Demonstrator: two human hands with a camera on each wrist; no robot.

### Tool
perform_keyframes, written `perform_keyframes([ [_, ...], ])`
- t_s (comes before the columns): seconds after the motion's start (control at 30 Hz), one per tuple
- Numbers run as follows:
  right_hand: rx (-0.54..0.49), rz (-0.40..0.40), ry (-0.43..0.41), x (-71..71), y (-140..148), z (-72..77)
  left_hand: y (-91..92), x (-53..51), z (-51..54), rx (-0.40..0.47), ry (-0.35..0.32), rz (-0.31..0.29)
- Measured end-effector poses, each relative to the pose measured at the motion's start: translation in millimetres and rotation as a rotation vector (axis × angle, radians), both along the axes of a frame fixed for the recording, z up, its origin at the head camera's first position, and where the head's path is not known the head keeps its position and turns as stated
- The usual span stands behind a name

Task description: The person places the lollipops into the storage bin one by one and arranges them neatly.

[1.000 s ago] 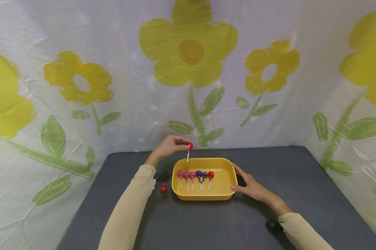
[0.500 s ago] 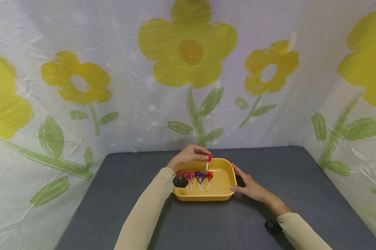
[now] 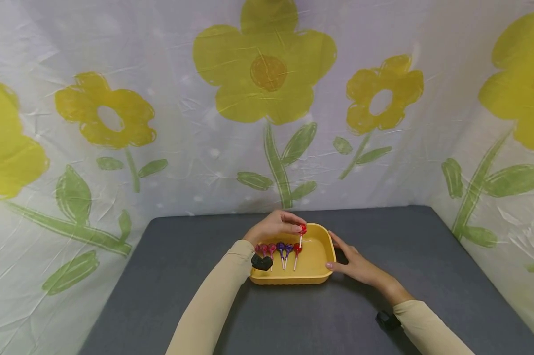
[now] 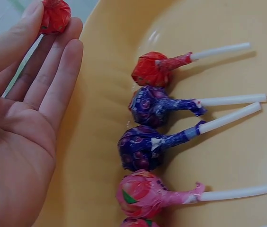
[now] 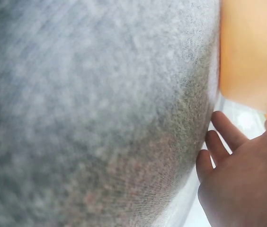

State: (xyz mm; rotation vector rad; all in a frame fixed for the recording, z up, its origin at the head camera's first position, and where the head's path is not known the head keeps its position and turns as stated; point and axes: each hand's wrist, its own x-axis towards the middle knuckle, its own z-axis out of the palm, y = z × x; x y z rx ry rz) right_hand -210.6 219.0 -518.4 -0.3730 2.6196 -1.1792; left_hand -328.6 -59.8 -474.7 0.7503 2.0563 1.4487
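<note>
My left hand [image 3: 275, 228] pinches a red-wrapped lollipop [image 3: 302, 229] by its head, over the back of the yellow tray [image 3: 317, 261], with the white stick pointing down. In the left wrist view that lollipop [image 4: 56, 19] sits between thumb and fingertips. A row lies in the tray: a red lollipop [image 4: 151, 69], two purple lollipops [image 4: 147, 106] and pink lollipops [image 4: 140, 193], partly covered by my left wrist in the head view. My right hand [image 3: 357, 266] touches the tray's right side with the thumb at the rim and the fingers extended; no fingers curl round it.
A dark grey table [image 3: 382, 231] lies under the tray. Behind it and at both sides hangs a pale cloth [image 3: 178, 162] printed with yellow flowers. Black wrist bands [image 3: 261, 262] are on both wrists.
My left hand has carried the red lollipop rightward and lower, from the tray's back left to beside the red one. A loose red lollipop left of the tray is now hidden. My right hand stays.
</note>
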Motion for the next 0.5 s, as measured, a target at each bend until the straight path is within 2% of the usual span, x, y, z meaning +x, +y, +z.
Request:
perform_keyframes([
  [0.13,0.004,0.001,0.001,0.0,-0.2,0.6,4.4,2.2,-1.3,0.027,-0.060,0.006],
  [0.23,0.005,0.004,-0.002,0.0,-0.3,0.8,7.5,4.9,-0.5,0.029,-0.074,0.023],
  [0.37,0.001,0.005,-0.009,0.1,-0.1,1.2,10.5,6.9,-0.8,-0.014,-0.008,0.015],
  [0.5,0.003,0.002,-0.012,0.3,-0.2,2.0,12.3,7.6,-3.2,-0.061,0.065,-0.017],
])
